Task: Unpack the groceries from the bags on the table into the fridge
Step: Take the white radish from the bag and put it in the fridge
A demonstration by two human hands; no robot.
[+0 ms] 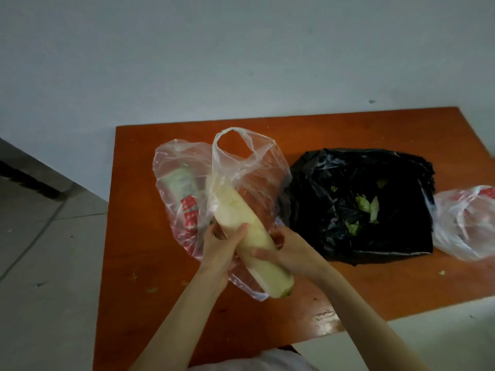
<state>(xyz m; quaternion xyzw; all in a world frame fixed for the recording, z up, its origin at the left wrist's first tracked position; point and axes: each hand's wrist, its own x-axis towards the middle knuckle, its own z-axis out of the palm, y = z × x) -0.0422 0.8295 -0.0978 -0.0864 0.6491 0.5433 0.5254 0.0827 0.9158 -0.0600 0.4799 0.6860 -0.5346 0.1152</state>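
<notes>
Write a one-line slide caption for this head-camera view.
Both hands, left and right, pull a white radish from a clear bag on the table.

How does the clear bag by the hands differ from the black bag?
The clear bag is see-through with red print; the black bag is opaque. The clear bag stands up, handles raised, and a radish pokes out; the black bag lies flat, with only green leaf scraps. Both are thin plastic on the table.

Dim, soft focus; edges bowed, perhaps lens distortion
</notes>
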